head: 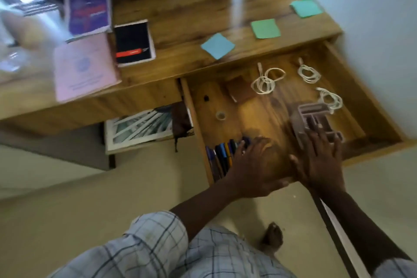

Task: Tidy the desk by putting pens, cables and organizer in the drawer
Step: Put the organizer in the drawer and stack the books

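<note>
The wooden drawer [372, 153] stands pulled out from the desk. Inside it lie several pens [222, 156] at the front left, a grey organizer [313, 117] at the front right, and three coiled white cables [266, 81] [309, 73] [331, 99] toward the back. My left hand [255, 165] rests flat over the drawer's front edge beside the pens, fingers spread, thumb along the front. My right hand [320, 158] lies next to it with spread fingers reaching over the organizer's near end. The view is motion-blurred.
A tape roll [220, 116] and a small brown pad [240, 91] also lie in the drawer. On the desk [191, 7] are a blue [217, 45] and two green sticky notes [265, 28], plus pink [84, 67], purple [88, 9] and black [133, 43] books. A framed picture [140, 128] sits under the desk.
</note>
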